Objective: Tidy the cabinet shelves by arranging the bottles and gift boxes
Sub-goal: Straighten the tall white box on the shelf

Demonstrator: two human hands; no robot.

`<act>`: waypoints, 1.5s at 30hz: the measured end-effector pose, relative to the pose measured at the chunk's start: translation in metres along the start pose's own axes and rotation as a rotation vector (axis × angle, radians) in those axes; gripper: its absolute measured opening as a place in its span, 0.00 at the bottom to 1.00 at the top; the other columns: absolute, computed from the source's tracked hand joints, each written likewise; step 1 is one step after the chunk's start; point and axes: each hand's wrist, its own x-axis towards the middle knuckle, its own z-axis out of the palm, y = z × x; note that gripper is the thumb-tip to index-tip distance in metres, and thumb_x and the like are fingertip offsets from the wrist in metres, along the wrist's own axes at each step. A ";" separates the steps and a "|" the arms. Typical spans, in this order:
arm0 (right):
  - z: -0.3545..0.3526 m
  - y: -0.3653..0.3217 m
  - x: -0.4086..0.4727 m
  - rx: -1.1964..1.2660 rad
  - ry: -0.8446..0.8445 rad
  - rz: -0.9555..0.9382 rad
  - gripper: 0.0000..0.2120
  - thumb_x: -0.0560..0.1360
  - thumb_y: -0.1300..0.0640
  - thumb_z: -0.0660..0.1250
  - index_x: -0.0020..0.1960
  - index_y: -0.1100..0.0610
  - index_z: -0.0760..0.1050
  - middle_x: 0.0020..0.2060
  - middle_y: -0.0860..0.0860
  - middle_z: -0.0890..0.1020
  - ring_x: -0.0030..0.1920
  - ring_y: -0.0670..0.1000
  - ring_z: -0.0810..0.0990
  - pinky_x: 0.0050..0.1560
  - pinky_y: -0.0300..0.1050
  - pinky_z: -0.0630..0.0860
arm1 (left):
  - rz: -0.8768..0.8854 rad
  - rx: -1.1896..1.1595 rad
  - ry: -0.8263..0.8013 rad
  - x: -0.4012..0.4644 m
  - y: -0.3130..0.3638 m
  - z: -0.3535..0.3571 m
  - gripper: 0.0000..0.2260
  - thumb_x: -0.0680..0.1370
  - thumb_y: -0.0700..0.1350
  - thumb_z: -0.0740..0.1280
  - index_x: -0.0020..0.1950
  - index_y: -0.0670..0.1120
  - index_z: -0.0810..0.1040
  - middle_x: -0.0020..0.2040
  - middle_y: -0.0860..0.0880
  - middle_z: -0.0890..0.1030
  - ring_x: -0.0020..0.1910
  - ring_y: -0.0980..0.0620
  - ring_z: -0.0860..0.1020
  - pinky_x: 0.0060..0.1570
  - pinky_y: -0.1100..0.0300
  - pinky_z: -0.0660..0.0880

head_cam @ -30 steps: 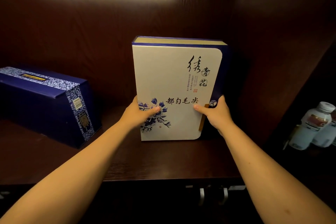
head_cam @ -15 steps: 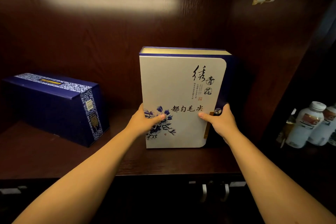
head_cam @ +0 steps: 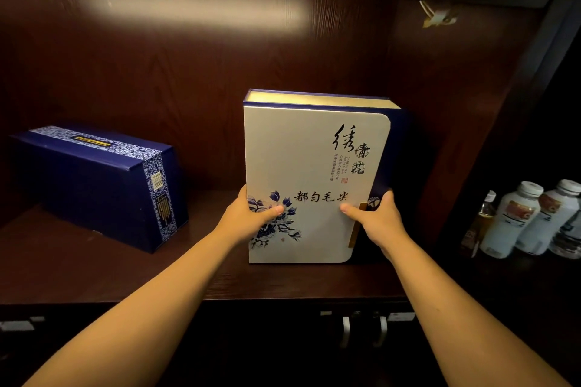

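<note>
A white gift box with blue flowers and black calligraphy stands upright on the dark wooden shelf, close to the cabinet's right wall. My left hand grips its lower left edge, thumb on the front. My right hand grips its lower right edge by the blue spine. A dark blue gift box with a patterned band lies on its side at the left of the shelf. Several white plastic bottles stand in the neighbouring compartment at the right.
The cabinet's back panel is right behind the white box. A vertical divider separates the shelf from the bottle compartment. Cupboard door handles sit below the shelf edge. Bare shelf lies between the two boxes.
The view has tilted up, so everything sits lower in the frame. Both hands keep the same hold on the white box, which stays upright near the right wall.
</note>
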 end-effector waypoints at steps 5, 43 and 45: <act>-0.001 -0.004 0.003 -0.029 0.000 0.016 0.39 0.64 0.50 0.83 0.66 0.50 0.62 0.59 0.46 0.75 0.61 0.50 0.74 0.56 0.47 0.72 | -0.008 -0.005 0.027 -0.001 0.002 0.005 0.39 0.68 0.62 0.77 0.74 0.53 0.66 0.61 0.57 0.78 0.58 0.53 0.78 0.56 0.58 0.72; 0.048 -0.040 -0.076 -0.839 -0.193 0.311 0.27 0.76 0.38 0.68 0.64 0.57 0.73 0.57 0.55 0.80 0.52 0.56 0.80 0.50 0.52 0.77 | 0.138 0.593 -0.040 -0.040 -0.011 -0.083 0.18 0.73 0.64 0.71 0.58 0.56 0.78 0.57 0.56 0.82 0.53 0.56 0.78 0.50 0.58 0.75; 0.066 -0.049 -0.086 -0.862 -0.271 0.236 0.23 0.76 0.38 0.67 0.62 0.53 0.74 0.56 0.51 0.80 0.49 0.53 0.78 0.49 0.48 0.76 | 0.146 0.643 -0.010 -0.050 -0.015 -0.102 0.16 0.74 0.63 0.70 0.56 0.57 0.78 0.53 0.57 0.82 0.50 0.57 0.79 0.50 0.58 0.77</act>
